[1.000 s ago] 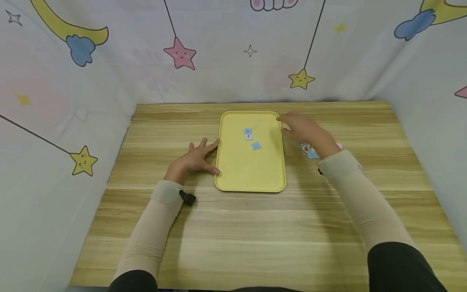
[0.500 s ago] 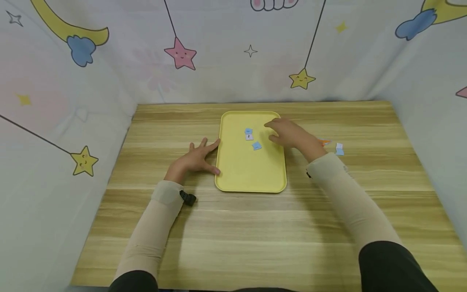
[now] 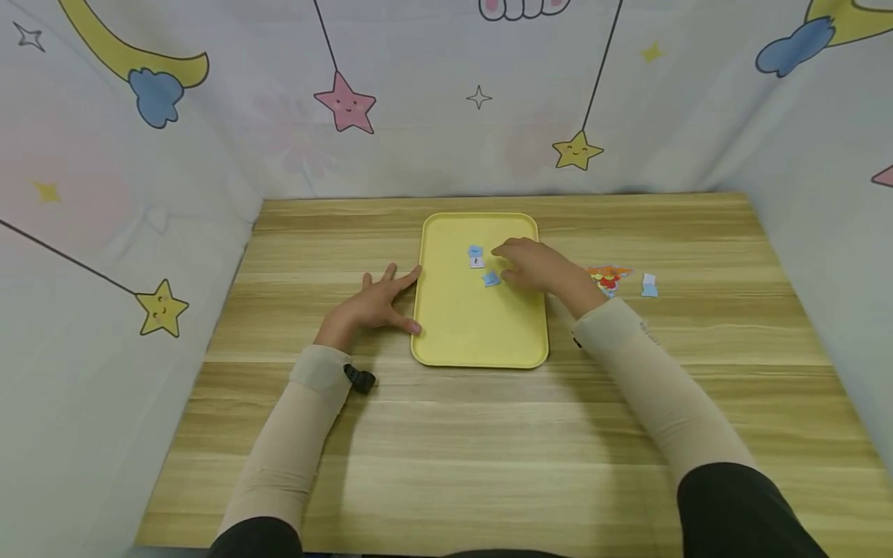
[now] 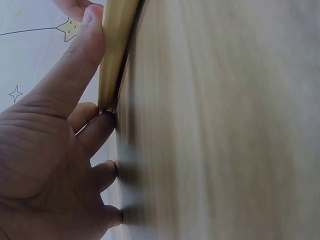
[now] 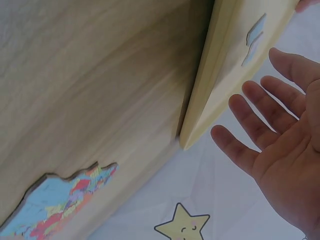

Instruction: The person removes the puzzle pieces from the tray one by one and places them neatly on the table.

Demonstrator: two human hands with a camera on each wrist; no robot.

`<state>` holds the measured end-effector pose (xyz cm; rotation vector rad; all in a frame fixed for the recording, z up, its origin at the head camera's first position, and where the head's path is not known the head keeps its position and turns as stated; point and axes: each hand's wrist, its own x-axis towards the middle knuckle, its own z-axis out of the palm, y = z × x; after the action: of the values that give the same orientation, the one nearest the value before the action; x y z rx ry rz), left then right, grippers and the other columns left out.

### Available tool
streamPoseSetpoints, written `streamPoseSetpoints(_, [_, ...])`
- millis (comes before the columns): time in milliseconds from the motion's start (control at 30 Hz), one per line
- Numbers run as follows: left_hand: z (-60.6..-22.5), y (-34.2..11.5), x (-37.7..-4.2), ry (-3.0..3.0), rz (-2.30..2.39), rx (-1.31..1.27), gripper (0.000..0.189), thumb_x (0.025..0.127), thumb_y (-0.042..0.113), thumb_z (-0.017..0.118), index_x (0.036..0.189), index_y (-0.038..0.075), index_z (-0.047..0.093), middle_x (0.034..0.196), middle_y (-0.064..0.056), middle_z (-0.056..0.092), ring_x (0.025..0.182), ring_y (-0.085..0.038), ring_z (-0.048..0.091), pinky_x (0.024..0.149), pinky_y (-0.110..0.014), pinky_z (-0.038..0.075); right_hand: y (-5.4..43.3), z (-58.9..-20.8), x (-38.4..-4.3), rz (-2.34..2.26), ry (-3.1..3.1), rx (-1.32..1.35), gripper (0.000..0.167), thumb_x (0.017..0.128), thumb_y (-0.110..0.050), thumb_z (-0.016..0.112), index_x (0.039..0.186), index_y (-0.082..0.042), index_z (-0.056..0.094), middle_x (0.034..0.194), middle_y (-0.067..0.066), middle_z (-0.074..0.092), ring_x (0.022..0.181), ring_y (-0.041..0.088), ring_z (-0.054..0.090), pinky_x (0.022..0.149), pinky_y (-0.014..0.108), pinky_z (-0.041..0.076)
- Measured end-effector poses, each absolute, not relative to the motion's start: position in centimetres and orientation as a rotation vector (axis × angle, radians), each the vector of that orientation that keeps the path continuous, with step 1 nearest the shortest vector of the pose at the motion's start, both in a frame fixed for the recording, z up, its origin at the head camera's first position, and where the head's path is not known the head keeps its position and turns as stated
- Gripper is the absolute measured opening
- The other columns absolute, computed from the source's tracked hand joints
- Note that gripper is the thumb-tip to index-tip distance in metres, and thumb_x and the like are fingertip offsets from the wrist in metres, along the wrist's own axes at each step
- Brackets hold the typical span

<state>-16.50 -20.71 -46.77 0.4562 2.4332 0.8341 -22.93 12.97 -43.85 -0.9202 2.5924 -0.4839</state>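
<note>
A yellow tray [image 3: 481,333] lies on the wooden table, bearing a few small flat pieces. A blue piece and a white piece with a dark mark [image 3: 477,263] sit together in its upper middle, and a separate blue piece [image 3: 491,280] lies just below. My left hand [image 3: 373,304] is spread at the tray's left side, its thumb [image 4: 89,30] against the rim and the other fingertips down on the table. Over the tray's right half hovers my right hand [image 3: 540,267], palm down, fingers extended and holding nothing; its thumb is close beside the lone blue piece.
Right of the tray, a colourful map-like puzzle piece [image 3: 608,277] lies partly behind my right wrist. Beside it is a small white-and-blue piece [image 3: 649,285]. A white curtain with stars and moons [image 3: 418,155] hangs along the table's back edge.
My right hand has moved left from the tray's right rim to over its middle, uncovering the map-like piece and the small piece beside it. My left hand has stayed put.
</note>
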Motion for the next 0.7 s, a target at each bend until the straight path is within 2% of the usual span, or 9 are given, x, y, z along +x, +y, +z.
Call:
streamPoseSetpoints(300, [-47.0, -20.7, -16.5, 2.438, 0.829, 0.458, 0.123, 0.080, 0.045, 0.091, 0.171, 0.021, 0.012, 0.175, -0.014, 0.013, 0.161, -0.034, -0.014, 0.121, -0.063, -0.022, 12.4, -44.5, -22.8, -0.472, 2.589, -0.970, 0.049, 0.104, -0.012, 0.062, 0.149, 0.006, 0.054, 0.150, 0.025, 0.055, 0.141, 0.044, 0.050, 0.118, 0.055, 0.040])
streamPoseSetpoints(533, [-46.9, -20.5, -16.6, 2.433, 0.832, 0.460, 0.122, 0.080, 0.043, 0.092, 0.171, 0.021, 0.013, 0.176, -0.016, 0.008, 0.161, -0.034, -0.015, 0.121, -0.063, -0.022, 12.0, -45.2, -22.5, -0.465, 2.576, -0.995, 0.044, 0.106, -0.010, 0.062, 0.147, 0.003, 0.056, 0.147, 0.023, 0.058, 0.138, 0.043, 0.053, 0.116, 0.053, 0.043])
streamPoseSetpoints(700, [-47.1, -20.6, -16.7, 2.437, 0.824, 0.462, 0.122, 0.081, 0.044, 0.091, 0.171, 0.020, 0.012, 0.176, -0.017, 0.007, 0.161, -0.034, -0.015, 0.120, -0.063, -0.023, 11.6, -45.5, -22.2, -0.485, 2.560, -1.015, 0.043, 0.106, -0.009, 0.062, 0.147, 0.003, 0.057, 0.148, 0.023, 0.058, 0.140, 0.043, 0.051, 0.118, 0.053, 0.040])
